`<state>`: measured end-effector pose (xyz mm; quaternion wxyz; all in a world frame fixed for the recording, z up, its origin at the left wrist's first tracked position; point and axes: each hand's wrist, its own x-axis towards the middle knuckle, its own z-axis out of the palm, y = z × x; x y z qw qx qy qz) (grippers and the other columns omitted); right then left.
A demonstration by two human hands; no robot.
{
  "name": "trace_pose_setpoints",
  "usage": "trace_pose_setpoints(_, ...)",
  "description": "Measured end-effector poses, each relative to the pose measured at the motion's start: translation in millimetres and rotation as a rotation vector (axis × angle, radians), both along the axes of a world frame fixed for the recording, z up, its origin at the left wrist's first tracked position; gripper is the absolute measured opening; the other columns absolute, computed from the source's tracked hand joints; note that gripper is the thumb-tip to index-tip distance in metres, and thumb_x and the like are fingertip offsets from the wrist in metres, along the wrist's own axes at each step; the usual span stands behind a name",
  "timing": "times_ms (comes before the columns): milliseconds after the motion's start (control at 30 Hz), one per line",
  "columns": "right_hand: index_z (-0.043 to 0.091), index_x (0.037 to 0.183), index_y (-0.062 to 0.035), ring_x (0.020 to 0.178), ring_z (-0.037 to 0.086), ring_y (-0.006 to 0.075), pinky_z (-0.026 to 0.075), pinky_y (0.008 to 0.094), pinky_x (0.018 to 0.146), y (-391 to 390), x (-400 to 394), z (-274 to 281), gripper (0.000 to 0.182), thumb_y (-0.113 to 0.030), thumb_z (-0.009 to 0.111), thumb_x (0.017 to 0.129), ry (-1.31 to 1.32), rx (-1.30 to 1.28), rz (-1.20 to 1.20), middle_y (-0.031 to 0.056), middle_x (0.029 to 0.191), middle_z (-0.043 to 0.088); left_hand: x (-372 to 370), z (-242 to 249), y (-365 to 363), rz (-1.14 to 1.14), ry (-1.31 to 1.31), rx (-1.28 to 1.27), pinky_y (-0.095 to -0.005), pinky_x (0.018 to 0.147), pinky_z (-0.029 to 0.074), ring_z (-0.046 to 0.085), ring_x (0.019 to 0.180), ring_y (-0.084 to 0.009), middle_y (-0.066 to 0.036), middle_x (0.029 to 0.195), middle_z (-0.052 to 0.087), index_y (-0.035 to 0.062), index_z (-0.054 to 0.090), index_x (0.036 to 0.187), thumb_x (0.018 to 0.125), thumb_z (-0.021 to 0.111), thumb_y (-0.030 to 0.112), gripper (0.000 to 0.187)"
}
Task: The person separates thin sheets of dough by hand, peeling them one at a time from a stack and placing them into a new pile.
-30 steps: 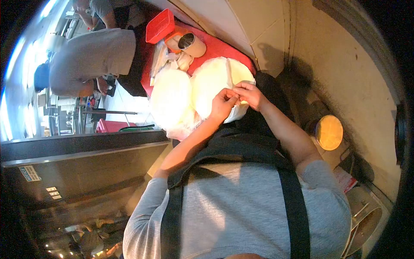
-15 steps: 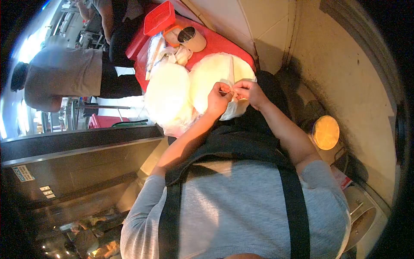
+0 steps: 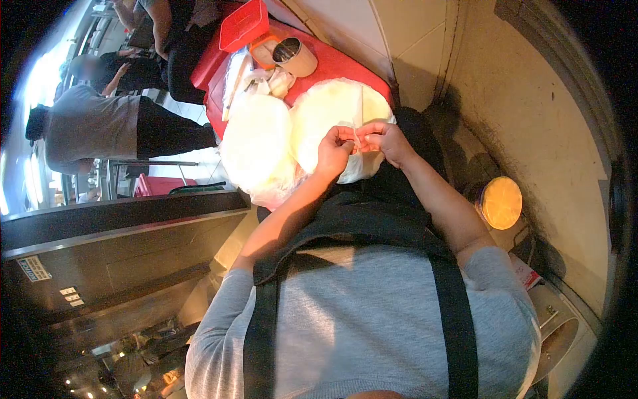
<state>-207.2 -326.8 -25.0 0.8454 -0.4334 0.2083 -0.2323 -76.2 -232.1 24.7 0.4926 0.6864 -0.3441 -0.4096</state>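
Observation:
My left hand [image 3: 336, 154] and my right hand [image 3: 388, 143] are close together over the near part of a round, pale bundle [image 3: 325, 106] wrapped in thin plastic. Between their pinched fingers is a thin whitish strip [image 3: 357, 138], whose exact nature I cannot make out. Its upper part lies over the pale surface. Directly left of this bundle, a second bright round bundle [image 3: 257, 143] with crumpled plastic at its lower edge touches it. Both lie on a red surface [image 3: 332, 56].
Behind the bundles are a metal cup [image 3: 295, 58], a red basket [image 3: 244, 26], an orange container [image 3: 263, 52] and crumpled plastic [image 3: 271, 83]. People stand at the upper left. A yellow-topped round tin [image 3: 502, 203] is at the right, near the wall. A dark counter [image 3: 133, 243] runs at left.
Both hands stay at the same spot, with the fingers slightly shifted around the strip. At the left, the person in grey has moved and another person's arms have come into view.

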Motion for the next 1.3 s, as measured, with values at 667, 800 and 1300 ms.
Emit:
trace_pose_setpoints(667,0.055,0.094,-0.0036,0.071,0.057,0.0098,0.048,0.0228,0.063,4.2,2.0,-7.2,0.016,-0.001,0.061,0.08,0.029,-0.09,-0.1,0.0032,0.085,0.059,1.5,-9.8,2.1,-0.093,0.072,-0.077,-0.0235,0.073,0.047,0.058,0.078,-0.0118,-0.006,0.09,0.062,-0.0007,0.054,0.103,0.08,0.063,0.001,0.025)
trace_pose_setpoints(800,0.057,0.094,-0.0033,0.07,0.058,0.0113,0.05,0.025,0.065,3.3,-1.4,-6.6,0.015,0.0,0.061,0.08,0.005,-0.049,-0.058,0.0033,0.084,0.06,-1.4,-7.5,2.3,-0.064,-0.201,-0.107,-0.0238,0.068,0.048,0.058,0.074,-0.0113,-0.005,0.083,0.062,0.0003,0.055,0.1,0.074,0.071,0.004,0.031)
trace_pose_setpoints(1300,0.057,0.101,-0.0008,0.072,0.061,0.0135,0.052,0.0277,0.066,7.6,-1.4,9.2,0.022,-0.005,0.062,0.08,0.047,0.03,-0.063,0.005,0.086,0.061,8.1,-14.6,5.1,-0.027,-0.178,-0.064,-0.0227,0.063,0.047,0.056,0.067,-0.0101,-0.003,0.075,0.058,0.0013,0.055,0.098,0.077,0.063,-0.003,0.022)
